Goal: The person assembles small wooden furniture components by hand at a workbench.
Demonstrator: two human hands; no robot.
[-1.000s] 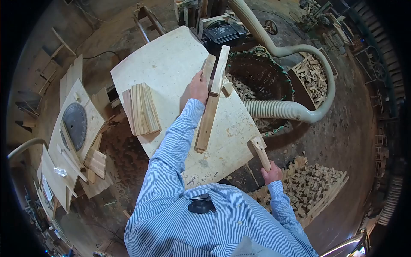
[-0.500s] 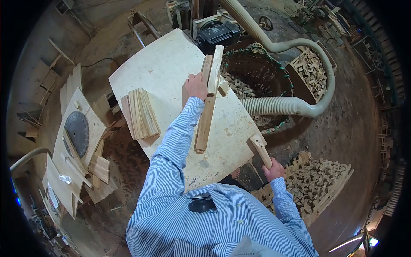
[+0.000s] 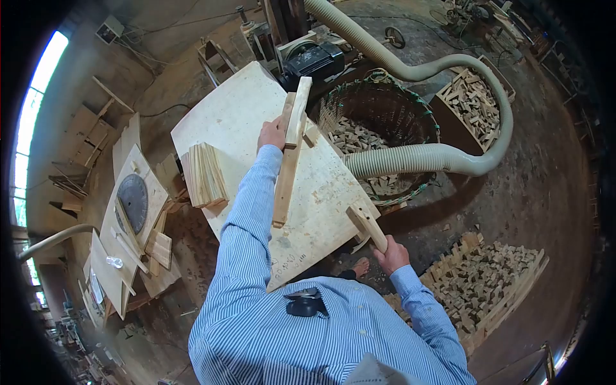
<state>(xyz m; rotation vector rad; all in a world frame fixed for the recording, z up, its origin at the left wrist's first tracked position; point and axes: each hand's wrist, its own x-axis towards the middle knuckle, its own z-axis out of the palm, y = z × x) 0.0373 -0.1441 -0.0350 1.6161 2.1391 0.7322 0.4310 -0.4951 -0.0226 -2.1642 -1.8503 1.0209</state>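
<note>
My left hand [image 3: 272, 135] is closed around the side of a short wooden strip [image 3: 288, 110] near the far part of the pale tabletop [image 3: 240, 96]. A lighter wooden bar [image 3: 298, 112] lies close along that strip, and a long brown batten [image 3: 284, 192] runs from there toward me. My right hand [image 3: 392, 256] is wrapped around a wooden handle [image 3: 374, 232] at the tabletop's near right edge. A stack of thin wooden slats [image 3: 206, 174] lies left of my left forearm. My left palm and some fingertips are hidden.
A wicker basket [image 3: 428, 138] holding wood offcuts stands beyond the table, with a ribbed hose [image 3: 404, 159] crossing it. A black motor [image 3: 314, 61] sits behind. Wood blocks [image 3: 487, 282] are piled at right. A circular saw blade [image 3: 132, 202] lies on a panel at left.
My view has shifted, so both hands and the wood pieces appear farther left. Each hand keeps its hold. More of a bare foot shows below the table edge.
</note>
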